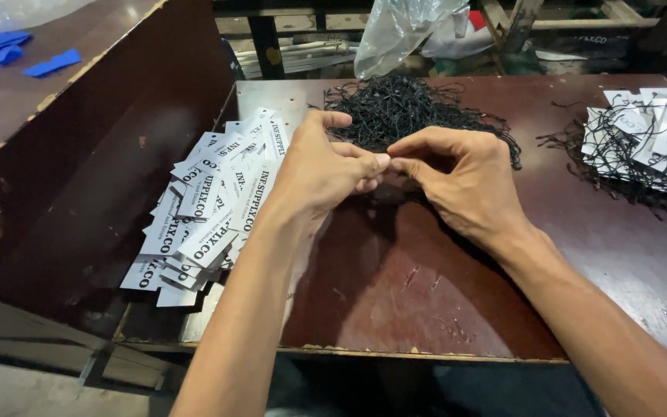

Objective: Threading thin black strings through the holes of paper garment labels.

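My left hand [322, 170] and my right hand [461, 181] meet fingertip to fingertip above the brown table [426, 309]. Their fingers are pinched together; what they hold is too small to make out. Just behind them lies a heap of thin black strings [403, 108]. To the left of my left hand a long spread of white printed paper tags [210, 208] lies overlapping along the table's left edge.
At the far right sits a pile of white tags with black strings attached [650, 147]. A dark brown board [102, 154] slopes up at the left. A clear plastic bag [407, 31] hangs behind the strings. Blue pieces [9, 50] lie far left.
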